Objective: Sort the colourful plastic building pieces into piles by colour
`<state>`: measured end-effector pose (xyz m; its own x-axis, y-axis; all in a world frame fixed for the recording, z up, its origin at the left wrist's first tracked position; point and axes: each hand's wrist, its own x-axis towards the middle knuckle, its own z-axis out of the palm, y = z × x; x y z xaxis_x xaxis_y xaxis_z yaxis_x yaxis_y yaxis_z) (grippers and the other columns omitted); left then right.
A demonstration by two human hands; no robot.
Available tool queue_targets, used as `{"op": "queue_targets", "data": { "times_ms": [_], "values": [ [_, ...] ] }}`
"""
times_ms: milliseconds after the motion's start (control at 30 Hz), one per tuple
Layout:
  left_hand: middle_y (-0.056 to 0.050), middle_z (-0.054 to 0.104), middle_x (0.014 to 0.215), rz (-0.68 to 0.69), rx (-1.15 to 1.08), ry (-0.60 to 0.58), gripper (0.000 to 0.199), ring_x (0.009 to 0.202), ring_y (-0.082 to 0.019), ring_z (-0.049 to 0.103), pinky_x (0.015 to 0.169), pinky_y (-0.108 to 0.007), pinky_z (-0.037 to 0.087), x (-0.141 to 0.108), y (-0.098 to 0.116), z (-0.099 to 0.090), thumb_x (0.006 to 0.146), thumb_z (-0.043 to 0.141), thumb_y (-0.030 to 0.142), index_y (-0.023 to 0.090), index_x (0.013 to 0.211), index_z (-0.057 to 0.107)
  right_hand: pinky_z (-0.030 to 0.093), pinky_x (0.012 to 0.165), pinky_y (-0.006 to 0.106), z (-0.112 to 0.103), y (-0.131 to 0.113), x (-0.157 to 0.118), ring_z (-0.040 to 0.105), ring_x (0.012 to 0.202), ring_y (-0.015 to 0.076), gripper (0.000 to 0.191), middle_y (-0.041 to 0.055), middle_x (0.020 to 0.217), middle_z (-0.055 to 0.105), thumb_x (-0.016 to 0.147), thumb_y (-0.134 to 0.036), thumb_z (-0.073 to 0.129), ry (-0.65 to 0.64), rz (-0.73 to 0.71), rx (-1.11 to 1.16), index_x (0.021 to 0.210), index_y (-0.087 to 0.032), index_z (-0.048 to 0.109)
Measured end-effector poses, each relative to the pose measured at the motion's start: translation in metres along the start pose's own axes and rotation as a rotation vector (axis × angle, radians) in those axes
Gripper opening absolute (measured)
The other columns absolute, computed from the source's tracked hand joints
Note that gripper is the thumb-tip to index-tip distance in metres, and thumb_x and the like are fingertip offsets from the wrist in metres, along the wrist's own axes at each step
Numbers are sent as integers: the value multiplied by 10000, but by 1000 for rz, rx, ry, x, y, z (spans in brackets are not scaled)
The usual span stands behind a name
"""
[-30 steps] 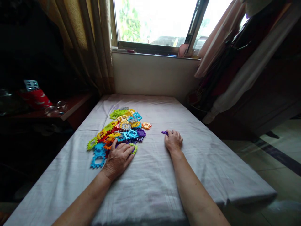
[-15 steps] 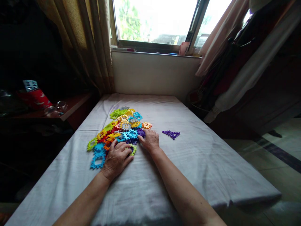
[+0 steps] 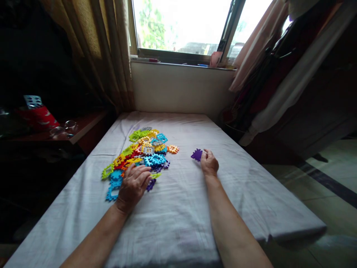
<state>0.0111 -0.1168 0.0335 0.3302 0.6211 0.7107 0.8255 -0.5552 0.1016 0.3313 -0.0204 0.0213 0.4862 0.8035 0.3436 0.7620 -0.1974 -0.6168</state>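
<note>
A purple interlocking plastic tile is pinched in my right hand, a little to the right of a heap of toothed building tiles. My left hand lies over the near edge of that heap with its fingers stretched out. Partly under its fingertips are a lime-green tile and a purple tile. Just past this hand, blue tiles overlap yellow, red and grey ones. A light-blue frame tile rests left of my left wrist. One orange tile sits at the heap's right edge.
A pale cloth covers the table. On a dark side table to the left are glasses and a red container. Clothes hang on the right. Behind the table are a low wall and a window.
My right hand has moved right, carrying a purple tile away from the heap. The purple piece that lay alone there is now hidden. My left hand has shifted slightly, exposing a purple tile.
</note>
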Motion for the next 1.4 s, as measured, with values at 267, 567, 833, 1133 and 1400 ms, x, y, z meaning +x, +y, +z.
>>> {"op": "queue_targets", "data": {
  "times_ms": [267,567,833,1133,1400],
  "values": [
    [-62,754,1062,-293,139,190,196,1057,-243,669,1020,-458,430,-1,-37,-17,961,489,334,233,887,640,414,1007,430,-4,-17,-22,557,1177,305,345,166,1262,643,924,-291,513,36,-165,-72,1181,-153,696],
    [-104,765,1019,-673,89,226,300,961,-258,705,877,-381,518,-20,-91,-16,864,468,441,210,783,642,462,891,350,11,-93,-112,621,980,236,394,75,1036,720,836,-509,706,-563,-953,64,1096,-213,698],
    [-89,743,957,-923,49,130,343,887,-257,688,784,-363,537,-22,-93,-16,819,539,472,211,982,688,464,906,378,6,-92,-111,620,1007,246,389,87,1111,710,796,-452,732,-573,-1010,-3,1098,-209,695],
    [-57,728,886,-949,0,102,334,822,-229,669,736,-330,526,-23,-93,-15,828,547,471,239,1005,710,474,960,393,-10,-31,-52,649,1049,240,258,90,1098,731,831,-381,712,-389,-677,68,1036,-225,727],
    [-80,735,955,-968,-28,87,371,898,-251,678,817,-368,543,-22,-93,-16,820,531,477,220,1016,713,422,1035,442,4,-69,-93,572,1205,276,477,107,1316,640,770,-423,776,-578,-887,46,1192,-221,685]
  ]
}}
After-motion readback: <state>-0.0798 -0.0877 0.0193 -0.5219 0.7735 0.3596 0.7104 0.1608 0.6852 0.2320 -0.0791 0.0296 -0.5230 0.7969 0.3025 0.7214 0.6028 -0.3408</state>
